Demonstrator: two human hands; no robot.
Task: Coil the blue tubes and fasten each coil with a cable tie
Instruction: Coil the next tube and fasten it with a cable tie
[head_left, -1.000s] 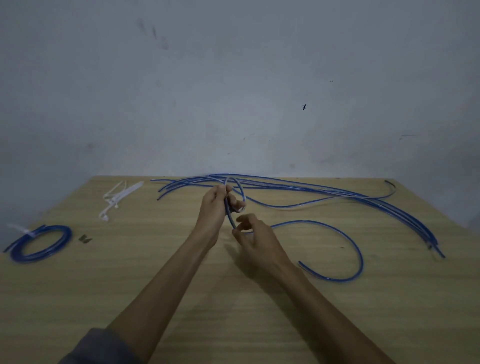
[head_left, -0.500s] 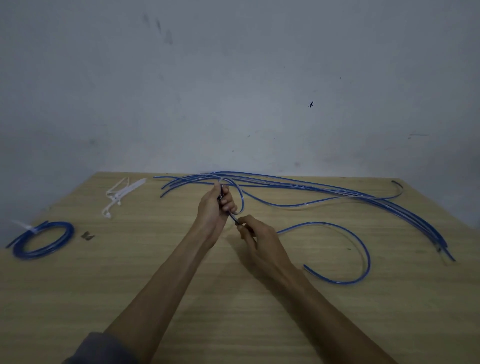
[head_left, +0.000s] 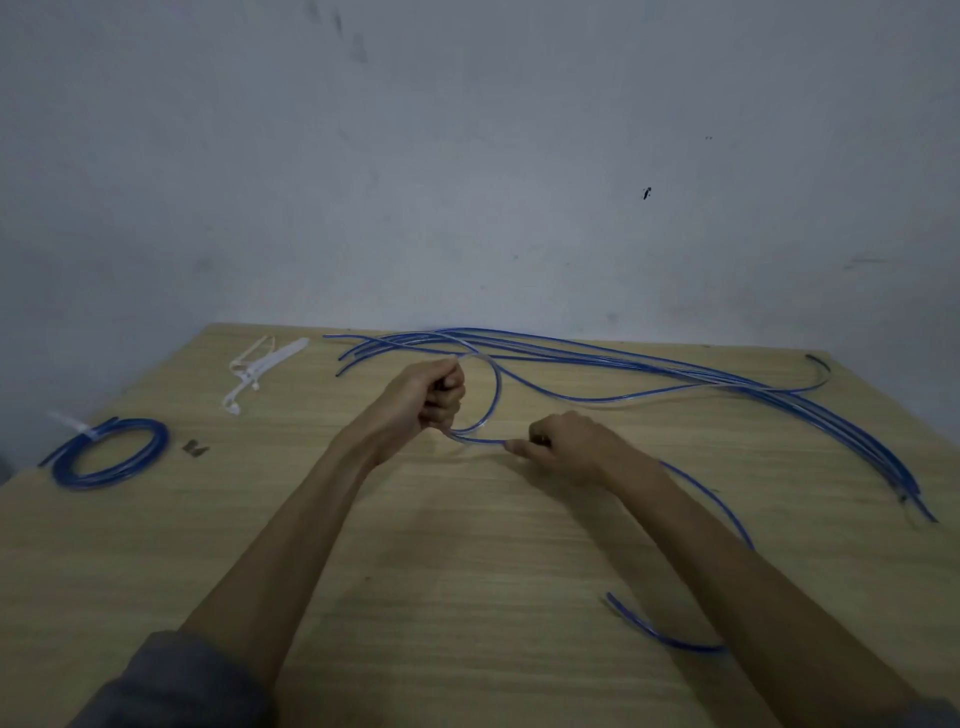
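My left hand (head_left: 434, 392) grips a blue tube (head_left: 494, 395) in a fist, and the tube forms one small loop to the right of that fist. From the loop's bottom the tube runs right into my right hand (head_left: 563, 447), which pinches it. Past my right wrist the same tube trails down the table and ends in a curved tail (head_left: 654, 634). Several loose blue tubes (head_left: 675, 371) lie along the back of the wooden table (head_left: 467, 545). A finished blue coil (head_left: 111, 452) with a white tie lies at the far left. White cable ties (head_left: 257, 366) sit at the back left.
A small dark clip-like piece (head_left: 196, 448) lies just right of the finished coil. The loose tubes' ends reach the table's right edge (head_left: 909, 499). A grey wall (head_left: 467, 156) stands right behind the table.
My right hand has slid to the right along the tube, away from my left hand. The loop by my left fist is wider, and the tube's tail has swung nearer to me.
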